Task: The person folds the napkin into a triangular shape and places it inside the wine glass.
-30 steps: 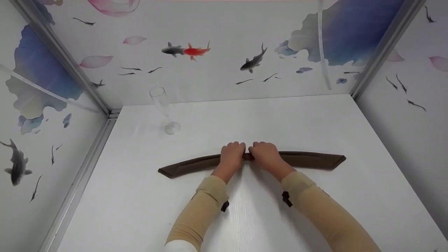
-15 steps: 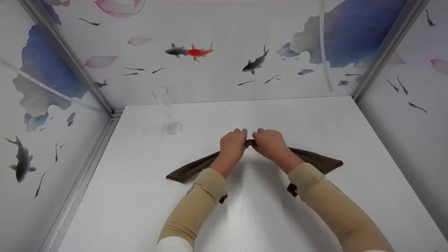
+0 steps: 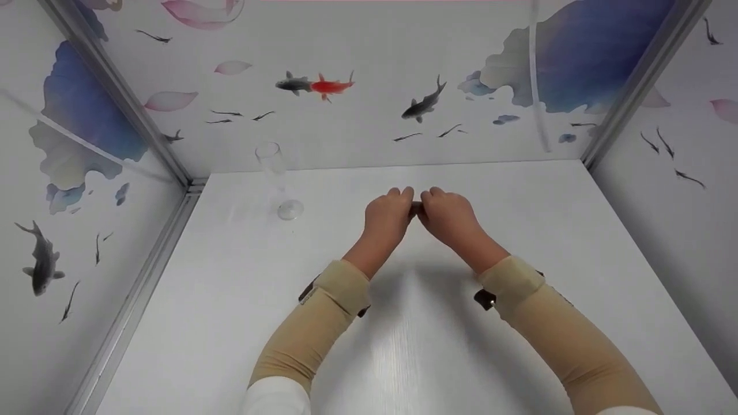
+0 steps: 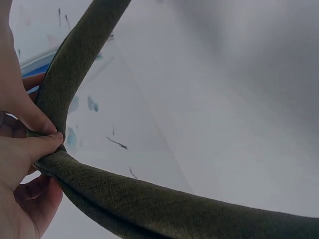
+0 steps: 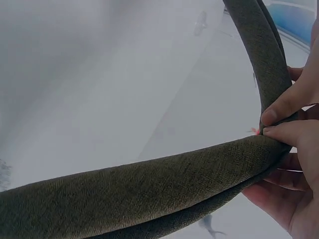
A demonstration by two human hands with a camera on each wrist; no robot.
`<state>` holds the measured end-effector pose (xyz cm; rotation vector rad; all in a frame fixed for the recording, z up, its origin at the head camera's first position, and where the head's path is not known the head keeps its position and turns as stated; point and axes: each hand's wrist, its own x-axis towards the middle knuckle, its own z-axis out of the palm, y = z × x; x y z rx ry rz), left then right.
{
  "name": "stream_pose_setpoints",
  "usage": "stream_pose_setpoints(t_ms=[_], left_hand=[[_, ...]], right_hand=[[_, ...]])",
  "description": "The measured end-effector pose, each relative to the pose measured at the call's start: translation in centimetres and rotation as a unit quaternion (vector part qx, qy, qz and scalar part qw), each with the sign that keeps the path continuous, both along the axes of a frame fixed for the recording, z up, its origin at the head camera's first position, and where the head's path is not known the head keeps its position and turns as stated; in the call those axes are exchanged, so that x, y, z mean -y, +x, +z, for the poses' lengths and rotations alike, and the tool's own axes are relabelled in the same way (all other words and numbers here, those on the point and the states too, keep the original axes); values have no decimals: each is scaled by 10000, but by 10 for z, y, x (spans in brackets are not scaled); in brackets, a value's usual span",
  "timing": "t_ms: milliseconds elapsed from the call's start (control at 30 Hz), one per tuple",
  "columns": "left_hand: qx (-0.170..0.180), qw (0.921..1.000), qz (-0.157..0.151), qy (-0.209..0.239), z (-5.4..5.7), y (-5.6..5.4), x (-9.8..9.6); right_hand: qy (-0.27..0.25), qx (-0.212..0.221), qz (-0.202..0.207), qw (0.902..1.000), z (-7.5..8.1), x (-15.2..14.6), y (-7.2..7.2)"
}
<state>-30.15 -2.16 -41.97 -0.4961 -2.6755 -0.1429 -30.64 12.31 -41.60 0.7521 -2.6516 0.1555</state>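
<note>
A dark brown cloth, folded into a long narrow strip [image 3: 417,208], is up off the table at its middle. My left hand [image 3: 388,218] pinches it just left of the midpoint, thumb and fingers curled over the fabric. Right beside it, my right hand [image 3: 451,218] grips the strip the same way, with a short bit showing between the two. From the hands both halves of the cloth [image 4: 124,189] droop in an inverted V, as the wrist views show. The right wrist view shows the folded edge along the cloth [image 5: 144,191]. Hands and forearms hide the hanging ends in the head view.
A clear champagne flute [image 3: 290,210] stands upright at the back left of the white table [image 3: 230,311]. White panels [image 3: 369,132] printed with fish and petals enclose the back and both sides, with metal posts [image 3: 167,153] at the corners.
Both hands have risen and moved toward the back, lifting the folded cloth by its middle. Its ends, earlier spread flat on the table, have drawn inward and now hang down.
</note>
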Motion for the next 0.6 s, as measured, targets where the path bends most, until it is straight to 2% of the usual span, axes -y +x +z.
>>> stream_pose_setpoints(t_ms=[100,200,367,600], left_hand=[[-228,9992,-47,323,9,-1,0],[-280,9969,-98,736,16,-1,0],[-211,9887,-202,1468,30,0,4],[29,9708,-235,2389,52,4,8]], right_hand=[[-405,-341,-6,9986,8,1,0],[-762,-542,1,9956,15,1,1],[-1273,-351,-69,9912,29,1,0],[-1799,-177,-72,9835,51,0,0]])
